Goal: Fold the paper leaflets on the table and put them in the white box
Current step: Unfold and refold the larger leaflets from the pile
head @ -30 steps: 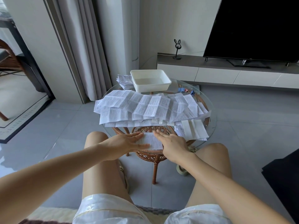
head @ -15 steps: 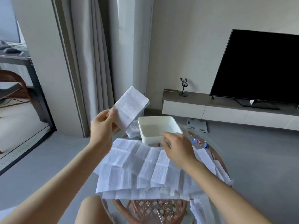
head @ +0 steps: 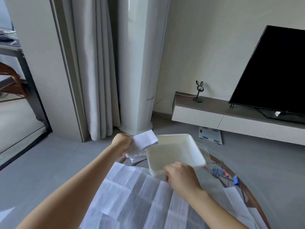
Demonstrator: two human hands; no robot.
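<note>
- Overlapping white printed paper leaflets [head: 137, 195], too many to count, are lying unfolded at lower centre on the round glass tabletop [head: 204, 176].
- The right hand [head: 181, 177] is now gripping the near rim of the one white rectangular plastic box [head: 194, 151], which looks empty.
- The left hand [head: 123, 143] is pinching one folded leaflet [head: 145, 139], having lowered it to the box's left corner; the drop-in seems next.

both arms bare, stretched forward. left hand [head: 123, 143] raised, pinching folded leaflet [head: 145, 139]. right hand [head: 181, 176] lower, knuckles up, fingers curled on white box [head: 194, 149] rim.
</note>
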